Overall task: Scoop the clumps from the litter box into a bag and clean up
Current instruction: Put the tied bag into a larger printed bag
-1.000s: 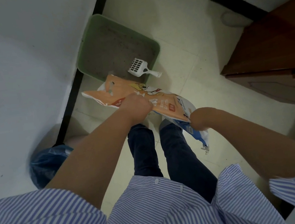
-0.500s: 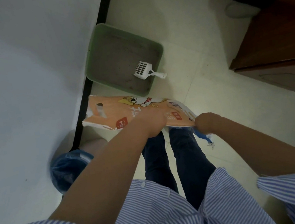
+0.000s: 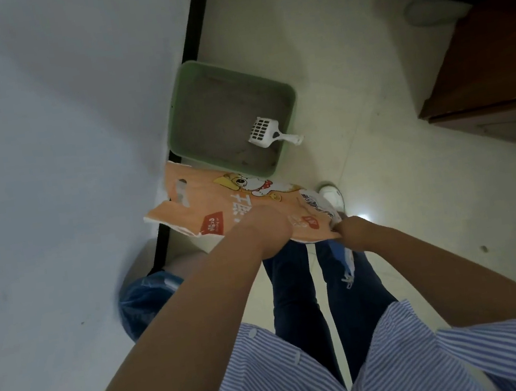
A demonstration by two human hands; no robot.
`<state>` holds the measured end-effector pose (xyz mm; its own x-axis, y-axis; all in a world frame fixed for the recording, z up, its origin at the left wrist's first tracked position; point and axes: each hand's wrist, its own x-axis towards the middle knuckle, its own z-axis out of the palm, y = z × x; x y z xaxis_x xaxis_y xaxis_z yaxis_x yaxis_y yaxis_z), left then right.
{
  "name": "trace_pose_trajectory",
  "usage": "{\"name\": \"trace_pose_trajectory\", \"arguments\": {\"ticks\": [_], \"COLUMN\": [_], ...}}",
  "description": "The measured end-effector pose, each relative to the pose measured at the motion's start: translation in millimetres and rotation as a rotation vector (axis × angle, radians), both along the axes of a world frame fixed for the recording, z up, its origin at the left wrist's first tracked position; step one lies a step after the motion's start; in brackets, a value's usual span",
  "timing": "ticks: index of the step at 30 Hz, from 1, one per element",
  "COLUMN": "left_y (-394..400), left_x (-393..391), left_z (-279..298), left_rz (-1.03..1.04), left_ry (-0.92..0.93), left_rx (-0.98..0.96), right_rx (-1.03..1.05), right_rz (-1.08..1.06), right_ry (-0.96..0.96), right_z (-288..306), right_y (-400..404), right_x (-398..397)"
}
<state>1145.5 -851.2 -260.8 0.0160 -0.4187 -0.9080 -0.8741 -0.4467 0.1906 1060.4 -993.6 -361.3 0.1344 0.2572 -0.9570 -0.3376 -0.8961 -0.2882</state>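
A green litter box (image 3: 289, 91) with grey litter stands on the floor against the wall. A white slotted scoop (image 3: 269, 132) lies in it, handle over the right rim. I hold an orange printed bag (image 3: 205, 209) level above the floor, just in front of the box. My left hand (image 3: 268, 230) grips the bag's middle from above. My right hand (image 3: 353, 235) pinches its right end, where blue and white plastic hangs down.
A bin lined with a blue bag (image 3: 145, 302) stands by the wall at lower left. A brown wooden cabinet (image 3: 494, 72) fills the right side. My legs and a white shoe (image 3: 333, 196) are below the bag. Pale tiled floor lies to the right.
The bag has flattened out and shifted left and nearer to me, both hands still holding it. My view has moved back from the litter box.
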Motion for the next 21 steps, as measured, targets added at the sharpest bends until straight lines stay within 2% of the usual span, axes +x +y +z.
{"name": "trace_pose_trajectory", "arguments": {"ticks": [2, 6, 9, 13, 16, 18, 21], "left_y": [-1, -1, -6, -19, -23, -22, -17], "left_x": [0, 5, 11, 17, 22, 27, 29], "left_z": [0, -3, -4, 2, 3, 6, 6], "left_rz": [-0.014, -0.071, -0.123, -0.100, -0.062, -0.136, -0.273], "left_ry": [0.007, 0.018, 0.016, 0.043, 0.041, 0.047, 0.044], "left_rx": [-0.002, 0.004, -0.010, 0.015, 0.008, -0.019, -0.053], "right_rx": [0.040, 0.083, 0.072, 0.009, 0.112, 0.192, 0.278], "right_rz": [0.007, 0.050, -0.126, -0.205, -0.368, -0.488, -0.539], "right_ry": [0.012, 0.198, 0.357, 0.123, -0.022, -0.091, -0.151], "right_z": [7, 16, 16, 14, 18, 26, 41], "right_y": [-5, -22, -34, -37, -29, -18, 4], "right_x": [2, 10, 21, 49, 84, 115, 161]}}
